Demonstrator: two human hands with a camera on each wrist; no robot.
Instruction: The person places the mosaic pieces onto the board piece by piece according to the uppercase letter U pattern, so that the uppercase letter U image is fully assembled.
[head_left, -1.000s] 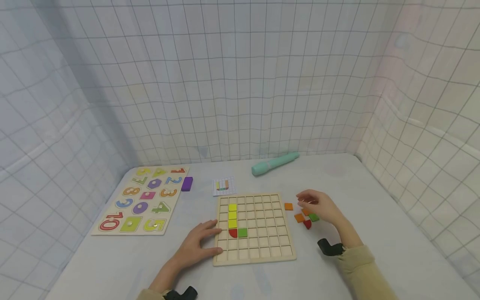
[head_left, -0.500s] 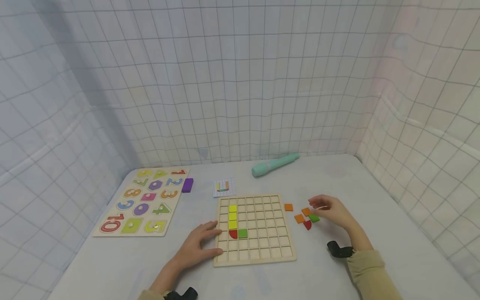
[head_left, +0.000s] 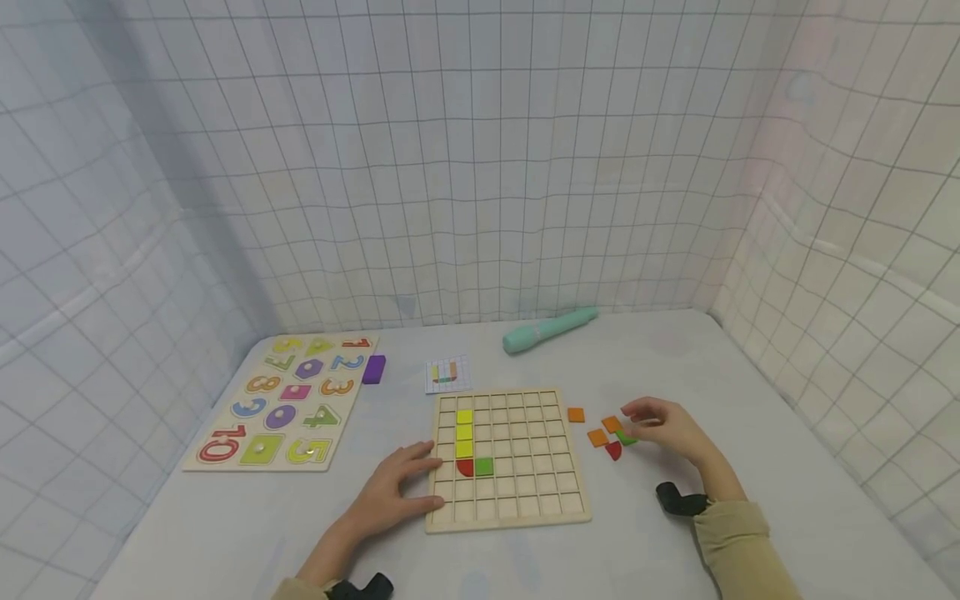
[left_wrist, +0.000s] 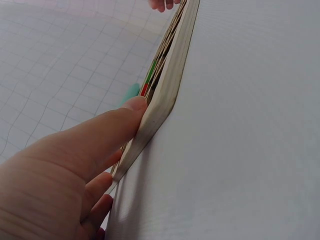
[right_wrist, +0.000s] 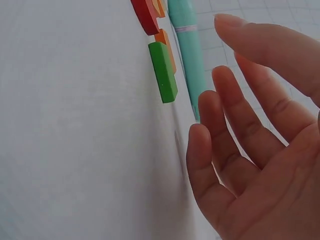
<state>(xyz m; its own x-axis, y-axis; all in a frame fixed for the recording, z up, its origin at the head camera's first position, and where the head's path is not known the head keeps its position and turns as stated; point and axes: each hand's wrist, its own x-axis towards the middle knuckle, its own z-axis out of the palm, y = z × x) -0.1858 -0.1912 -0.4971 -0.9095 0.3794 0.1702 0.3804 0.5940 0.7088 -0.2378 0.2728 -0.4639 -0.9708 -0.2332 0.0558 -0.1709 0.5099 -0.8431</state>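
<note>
My left hand (head_left: pixel 390 492) rests at the left edge of a wooden grid board (head_left: pixel 510 526), fingers relaxed; in the left wrist view its thumb (left_wrist: pixel 115 122) touches the board's rim. On the board lie a column of yellow square tiles (head_left: pixel 465 432), a red quarter-round tile (head_left: pixel 465 468) below them and a green square tile (head_left: pixel 483 467) beside that. My right hand (head_left: pixel 671 429) hovers by the loose tiles, fingers loosely bent and holding nothing. Nearest it is a loose green tile (right_wrist: pixel 162 72), with orange tiles (head_left: pixel 597 437) and a red tile (head_left: pixel 614 451) close by.
A small pattern card (head_left: pixel 447 374) lies behind the board. Left of it are a purple block (head_left: pixel 373 369) and a number puzzle board (head_left: pixel 255 400). A teal pen-shaped object (head_left: pixel 550 330) lies at the back, before the grid-patterned cloth wall (head_left: pixel 480 167).
My right hand has moved right, from over the orange tiles to beside the loose green one, uncovering several tiles. My left hand has stayed at the board.
</note>
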